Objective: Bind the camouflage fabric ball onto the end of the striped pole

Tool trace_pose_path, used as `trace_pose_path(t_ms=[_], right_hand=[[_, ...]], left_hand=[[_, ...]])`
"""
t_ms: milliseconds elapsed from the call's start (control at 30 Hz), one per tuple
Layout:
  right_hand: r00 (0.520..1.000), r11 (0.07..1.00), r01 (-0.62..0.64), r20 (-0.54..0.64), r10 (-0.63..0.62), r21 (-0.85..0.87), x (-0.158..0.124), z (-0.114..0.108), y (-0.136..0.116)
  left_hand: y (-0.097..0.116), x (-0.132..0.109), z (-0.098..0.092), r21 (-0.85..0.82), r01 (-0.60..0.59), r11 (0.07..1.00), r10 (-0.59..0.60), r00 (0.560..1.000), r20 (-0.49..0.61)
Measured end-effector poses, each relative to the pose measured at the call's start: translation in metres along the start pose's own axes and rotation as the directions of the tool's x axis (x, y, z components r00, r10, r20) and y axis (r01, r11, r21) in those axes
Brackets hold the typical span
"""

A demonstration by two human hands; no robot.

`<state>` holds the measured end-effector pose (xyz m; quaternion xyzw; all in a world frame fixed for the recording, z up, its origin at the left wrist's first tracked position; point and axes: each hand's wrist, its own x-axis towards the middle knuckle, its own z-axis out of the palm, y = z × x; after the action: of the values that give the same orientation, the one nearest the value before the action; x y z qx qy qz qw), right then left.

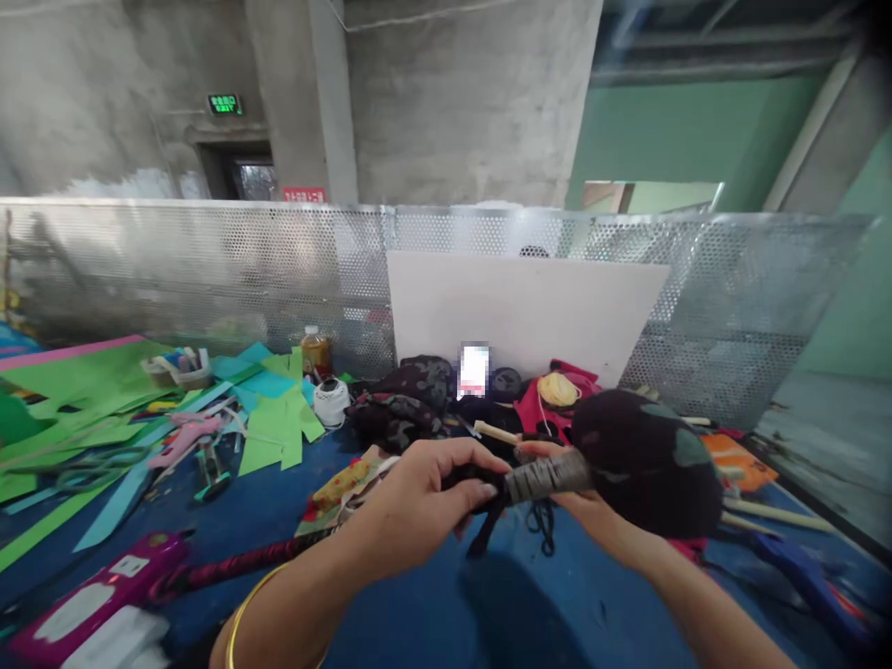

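A short piece wrapped in grey, ribbed material [549, 476] lies across the middle, between my two hands. My left hand [425, 506] is closed on the dark end of this grey-wrapped piece, thumb and fingers pinched together. From there a dark strip [482, 534] hangs down. My right hand [596, 516] curls round the other end from behind and below. Just right of the fingers is a large round bundle [645, 460] in dark camouflage cloth; whether it joins the wrapped piece I cannot tell. Thin black cord [542, 528] dangles below.
Green and blue paper sheets [271, 427], a pink glue gun [182, 441] and a white thread spool [331, 402] lie left. A purple device [104, 595] is at front left. Camouflage cloth [404, 400] and yellow yarn [558, 389] sit behind. A white board [522, 311] stands at the back.
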<state>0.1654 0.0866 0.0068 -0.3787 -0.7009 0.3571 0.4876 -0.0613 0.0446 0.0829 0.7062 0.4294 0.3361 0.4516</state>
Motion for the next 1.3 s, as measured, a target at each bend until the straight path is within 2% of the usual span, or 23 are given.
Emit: trace_pose_path(t_ms=[33, 133, 200, 267, 333, 400, 467, 533, 600, 667, 733, 800, 900, 1000, 1133, 1167, 1233, 1300], right_hand=[[0.999, 1.0, -0.002, 0.044, 0.001, 0.02, -0.004, 0.01, -0.006], [0.991, 0.969, -0.036, 0.136, 0.003, 0.245, -0.017, 0.039, -0.02], [0.993, 0.979, -0.058, 0.112, 0.036, 0.197, -0.024, 0.053, -0.025], [1.0, 1.0, -0.008, -0.004, 0.008, -0.002, -0.03, 0.058, -0.025], [0.977, 0.962, 0.114, -0.15, -0.154, -0.249, -0.034, 0.057, -0.024], [0.902, 0.852, 0.275, -0.188, -0.39, -0.445, -0.038, 0.052, -0.026], [0.828, 0.737, 0.441, -0.085, -0.555, -0.512, -0.04, 0.049, -0.03], [0.793, 0.699, 0.576, 0.082, -0.604, -0.423, -0.04, 0.048, -0.036], [0.798, 0.752, 0.602, 0.178, -0.575, -0.269, -0.038, 0.048, -0.041], [0.835, 0.818, 0.547, 0.177, -0.52, -0.178, -0.037, 0.048, -0.042], [0.866, 0.846, 0.5, 0.132, -0.483, -0.183, -0.037, 0.049, -0.041], [0.872, 0.837, 0.489, 0.128, -0.472, -0.246, -0.039, 0.052, -0.039], [0.83, 0.754, 0.548, 0.124, -0.544, -0.361, -0.047, 0.061, -0.035], [0.771, 0.677, 0.582, 0.041, -0.636, -0.45, -0.056, 0.069, -0.031], [0.751, 0.68, 0.593, -0.011, -0.661, -0.431, -0.06, 0.073, -0.029], [0.759, 0.705, 0.591, -0.025, -0.65, -0.393, -0.06, 0.073, -0.029], [0.826, 0.817, 0.517, -0.102, -0.555, -0.255, -0.057, 0.073, -0.031], [0.92, 0.944, 0.327, -0.244, -0.308, 0.042, -0.051, 0.074, -0.033]], left_hand=[[0.001, 0.0, 0.0, -0.036, 0.002, 0.999, -0.002, 1.0, -0.012], [0.003, 0.001, 0.001, -0.14, -0.001, 0.99, 0.001, 1.0, 0.0], [0.003, 0.003, 0.0, -0.185, 0.004, 0.983, -0.002, 1.0, 0.011], [0.0, 0.006, -0.003, -0.213, 0.014, 0.977, -0.011, 1.0, 0.011], [-0.005, 0.009, -0.006, -0.233, 0.025, 0.972, -0.021, 1.0, 0.02], [-0.009, 0.012, -0.007, -0.243, 0.039, 0.969, -0.032, 0.999, 0.034], [-0.014, 0.016, -0.008, -0.235, 0.055, 0.97, -0.046, 0.998, 0.041], [-0.019, 0.019, -0.008, -0.233, 0.079, 0.969, -0.068, 0.996, 0.054], [-0.024, 0.022, -0.009, -0.25, 0.104, 0.963, -0.086, 0.993, 0.082], [-0.027, 0.023, -0.01, -0.265, 0.119, 0.957, -0.089, 0.989, 0.12], [-0.027, 0.023, -0.01, -0.234, 0.122, 0.965, -0.09, 0.986, 0.142], [-0.024, 0.022, -0.009, -0.16, 0.12, 0.98, -0.099, 0.987, 0.13], [-0.017, 0.02, -0.001, -0.051, 0.065, 0.997, -0.062, 0.997, 0.048], [-0.015, 0.019, 0.008, 0.003, -0.012, 1.0, 0.012, 1.0, -0.012], [-0.021, 0.022, 0.013, 0.064, -0.026, 0.998, 0.03, 0.998, -0.052], [-0.023, 0.023, 0.013, 0.081, -0.023, 0.996, 0.028, 0.998, -0.058], [-0.025, 0.024, 0.011, 0.116, -0.038, 0.993, 0.046, 0.996, -0.073], [-0.024, 0.025, 0.008, 0.148, -0.08, 0.986, 0.095, 0.991, -0.092]])
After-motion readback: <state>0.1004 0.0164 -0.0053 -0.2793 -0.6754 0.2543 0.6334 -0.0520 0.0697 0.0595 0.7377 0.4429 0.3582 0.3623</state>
